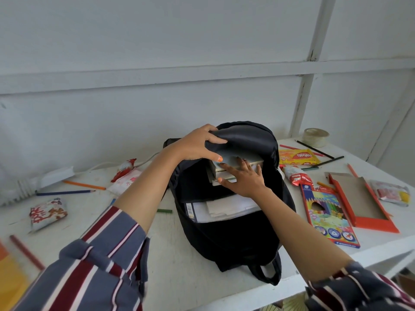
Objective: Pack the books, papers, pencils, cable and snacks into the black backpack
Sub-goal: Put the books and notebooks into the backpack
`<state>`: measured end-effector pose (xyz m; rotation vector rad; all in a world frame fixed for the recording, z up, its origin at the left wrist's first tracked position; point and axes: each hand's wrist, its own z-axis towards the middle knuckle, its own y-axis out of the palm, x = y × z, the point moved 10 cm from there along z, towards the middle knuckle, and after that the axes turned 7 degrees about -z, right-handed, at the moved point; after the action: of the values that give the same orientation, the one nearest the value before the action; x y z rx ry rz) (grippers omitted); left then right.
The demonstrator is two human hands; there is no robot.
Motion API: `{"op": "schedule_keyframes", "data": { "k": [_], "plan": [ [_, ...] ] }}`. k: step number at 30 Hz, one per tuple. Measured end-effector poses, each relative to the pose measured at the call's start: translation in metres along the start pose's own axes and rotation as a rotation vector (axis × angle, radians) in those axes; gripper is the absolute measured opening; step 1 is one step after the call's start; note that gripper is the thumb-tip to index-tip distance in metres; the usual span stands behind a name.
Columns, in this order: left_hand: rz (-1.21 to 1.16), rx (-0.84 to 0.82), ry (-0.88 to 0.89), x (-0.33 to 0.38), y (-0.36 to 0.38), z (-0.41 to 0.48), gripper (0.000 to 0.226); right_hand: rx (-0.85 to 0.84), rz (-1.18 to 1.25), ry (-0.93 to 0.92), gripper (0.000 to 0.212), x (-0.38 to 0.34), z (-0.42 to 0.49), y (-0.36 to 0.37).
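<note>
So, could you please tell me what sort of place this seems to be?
Probably a plain home or study corner: a white table against a bare white panelled wall, strewn with pencils, a coloured-pencil box, a tape roll and snack packets.

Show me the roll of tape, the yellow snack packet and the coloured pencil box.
roll of tape (pixel 315 137), head view, on its outer side wall.
yellow snack packet (pixel 299 156), head view, middle of its printed face.
coloured pencil box (pixel 329 215), head view, centre of its printed front.
</note>
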<state>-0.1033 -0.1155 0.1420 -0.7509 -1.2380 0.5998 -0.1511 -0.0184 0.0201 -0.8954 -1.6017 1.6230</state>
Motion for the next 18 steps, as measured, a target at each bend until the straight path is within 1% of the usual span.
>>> {"op": "schedule_keyframes", "data": {
  "k": [6, 10, 12, 14, 16, 18],
  "plan": [
    [0.023, -0.017, -0.008, 0.001, 0.003, -0.001, 0.052, -0.016, -0.053, 0.006, 0.066, -0.002, 0.003, 0.004],
    [0.017, -0.044, -0.039, 0.000, 0.009, -0.004, 0.050, -0.030, -0.046, -0.043, 0.066, -0.003, 0.002, 0.005],
    [-0.026, -0.122, -0.090, -0.003, 0.018, -0.005, 0.045, -0.047, -0.035, -0.066, 0.067, -0.001, -0.002, 0.004],
    [-0.003, -0.238, -0.141, -0.005, 0.031, -0.008, 0.038, -0.049, 0.033, -0.097, 0.067, 0.000, -0.014, 0.000],
    [0.077, -0.367, -0.177, -0.007, 0.047, -0.011, 0.031, -0.081, 0.188, -0.127, 0.064, 0.003, -0.035, -0.006],
    [0.106, -0.463, -0.229, -0.011, 0.061, -0.014, 0.032, -0.141, 0.301, -0.138, 0.054, 0.013, -0.059, -0.008]
  ]
}}
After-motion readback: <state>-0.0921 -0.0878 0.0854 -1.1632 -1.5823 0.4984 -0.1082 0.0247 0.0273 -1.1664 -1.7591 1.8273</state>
